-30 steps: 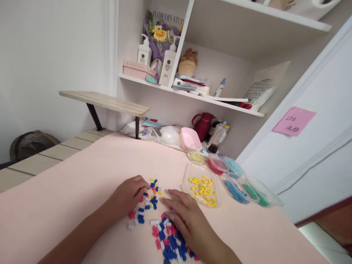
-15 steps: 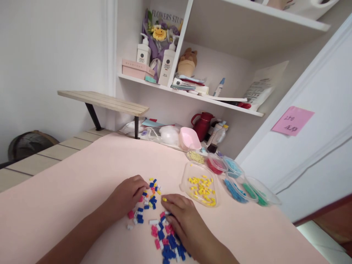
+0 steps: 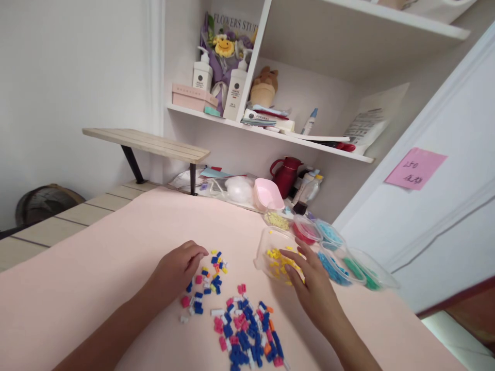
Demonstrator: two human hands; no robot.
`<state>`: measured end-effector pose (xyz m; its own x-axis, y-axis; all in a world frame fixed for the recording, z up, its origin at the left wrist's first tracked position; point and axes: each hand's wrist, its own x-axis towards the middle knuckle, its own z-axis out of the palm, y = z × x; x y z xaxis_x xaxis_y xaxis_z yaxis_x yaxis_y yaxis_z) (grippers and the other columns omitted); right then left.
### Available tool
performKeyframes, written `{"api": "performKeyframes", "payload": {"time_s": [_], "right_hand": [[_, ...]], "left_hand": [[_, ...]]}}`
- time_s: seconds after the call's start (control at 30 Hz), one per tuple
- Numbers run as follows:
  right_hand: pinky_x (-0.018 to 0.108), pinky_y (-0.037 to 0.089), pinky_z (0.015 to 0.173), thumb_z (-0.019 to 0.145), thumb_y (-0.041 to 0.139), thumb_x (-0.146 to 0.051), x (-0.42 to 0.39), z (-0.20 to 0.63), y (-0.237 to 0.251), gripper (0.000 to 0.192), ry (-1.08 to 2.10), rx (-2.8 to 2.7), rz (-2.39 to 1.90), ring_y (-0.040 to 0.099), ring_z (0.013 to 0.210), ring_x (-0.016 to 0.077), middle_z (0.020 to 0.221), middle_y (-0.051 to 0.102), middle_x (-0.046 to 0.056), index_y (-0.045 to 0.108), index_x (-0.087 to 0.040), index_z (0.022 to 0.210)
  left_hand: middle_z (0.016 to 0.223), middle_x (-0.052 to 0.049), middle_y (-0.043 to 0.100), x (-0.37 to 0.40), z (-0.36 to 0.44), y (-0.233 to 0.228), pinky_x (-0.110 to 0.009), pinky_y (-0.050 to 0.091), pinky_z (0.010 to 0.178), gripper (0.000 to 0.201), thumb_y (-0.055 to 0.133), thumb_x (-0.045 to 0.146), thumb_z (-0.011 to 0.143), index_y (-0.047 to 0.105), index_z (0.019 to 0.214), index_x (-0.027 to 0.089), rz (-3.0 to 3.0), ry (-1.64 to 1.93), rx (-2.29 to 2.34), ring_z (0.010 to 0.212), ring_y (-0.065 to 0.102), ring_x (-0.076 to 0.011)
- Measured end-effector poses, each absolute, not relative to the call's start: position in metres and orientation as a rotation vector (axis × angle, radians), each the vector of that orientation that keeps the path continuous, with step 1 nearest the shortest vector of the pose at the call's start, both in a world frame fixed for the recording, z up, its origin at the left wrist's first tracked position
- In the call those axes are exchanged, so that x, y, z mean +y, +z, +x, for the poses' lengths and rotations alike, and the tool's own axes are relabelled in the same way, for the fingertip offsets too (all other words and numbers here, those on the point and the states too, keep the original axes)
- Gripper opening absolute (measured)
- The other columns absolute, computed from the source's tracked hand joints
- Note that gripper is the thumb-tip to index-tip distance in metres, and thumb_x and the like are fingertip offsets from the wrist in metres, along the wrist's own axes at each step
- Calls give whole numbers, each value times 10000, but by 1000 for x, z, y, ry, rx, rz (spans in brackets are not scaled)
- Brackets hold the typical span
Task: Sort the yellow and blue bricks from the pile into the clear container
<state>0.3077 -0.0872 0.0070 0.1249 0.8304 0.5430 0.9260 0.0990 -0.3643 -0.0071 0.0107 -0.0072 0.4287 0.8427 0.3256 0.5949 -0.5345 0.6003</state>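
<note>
Fingers of the right hand (image 3: 309,281) are being spread loosely over the clear tray of yellow bricks (image 3: 270,246) | left hand (image 3: 178,268) fingers are being curled, holding nothing visible, beside mixed bricks (image 3: 240,324) scattered on the table (image 3: 116,247).

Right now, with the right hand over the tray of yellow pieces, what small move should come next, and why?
Probably bring the right hand back to the mixed pile. It hovers over the clear tray of yellow bricks, while the left hand rests on the smaller scatter, where yellow pieces lie among blue and pink.
</note>
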Motion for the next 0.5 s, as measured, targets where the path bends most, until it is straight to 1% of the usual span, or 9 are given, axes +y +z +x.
{"api": "performKeyframes", "payload": {"time_s": [0.07,0.23,0.37,0.5], "right_hand": [[559,393,1060,953,433,-367,-88,299,7,342,-122,-1737,-1688,457,1297,307,1475,398,110,639,-263,1206],[470,380,1114,961,439,-308,-96,263,10,414,154,-2038,-1514,449,1323,244,1417,502,57,513,-333,1367],[443,349,1142,955,475,-310,-100,243,8,504,309,-2172,-1515,406,1361,237,1478,446,59,411,-318,1455],[444,321,1151,945,485,-277,-94,233,6,558,348,-2268,-1560,360,1392,241,1525,387,75,359,-282,1489]], "left_hand": [[1010,-19,686,11,-7,-8,-298,487,819,317,355,267,942,670,960,246,2298,845,1223,924,652,-169],[1019,-31,670,10,-6,-8,-298,496,813,291,420,241,907,704,971,250,2379,756,1130,914,645,-172],[1071,-50,655,9,-4,-7,-361,470,894,302,480,201,860,719,1031,269,2458,693,1057,1003,614,-215],[1087,-54,644,7,-5,-4,-391,460,901,333,495,173,839,710,1072,276,2528,641,1029,1025,597,-234]]}}
